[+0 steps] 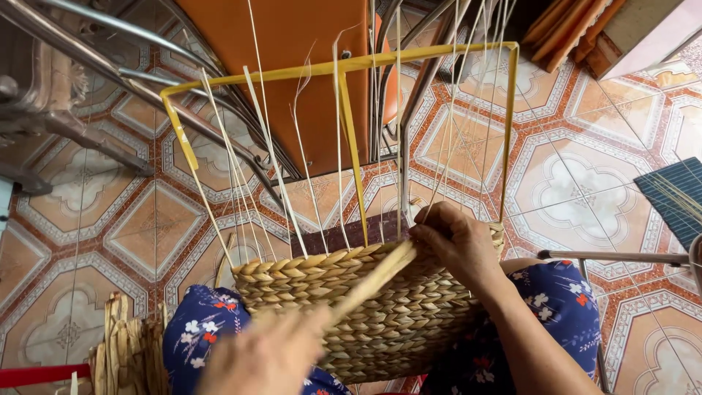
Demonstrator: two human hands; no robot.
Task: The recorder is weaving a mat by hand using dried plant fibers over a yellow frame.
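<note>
Nearest the camera, at the bottom centre of the frame, the left hand (267, 356) was blurred, its fingers apparently closed around the near end of a flat straw strand (373, 280), though the blur made the grip hard to confirm. From those fingers the strand ran up and to the right, its long axis on a diagonal from lower left to upper right, and its far end pointed at the right hand (455, 241), which sat at the rim of the woven basket (380, 314) just right of centre. The right hand's fingers were curled shut over the rim, pinching the strand's far end against the top braid where it met the weave; whether the thumb pressed the strand or the rim itself could not be told. So the strand lay between the two hands, with the right hand at the working point and the left hand farther back along it. The basket rested between the person's knees, covered by blue floral cloth (556, 307), with its finished braided rows running roughly level across the frame. Above it rose the yellow wire frame (340, 68), a rectangle spanning the upper middle of the frame, with thin pale upright stakes (272, 157) fanning up from the rim towards its top bar. A bundle of dried straw (128, 347) lay at the lower left, and patterned floor tiles (88, 219) spread behind everything.
</note>
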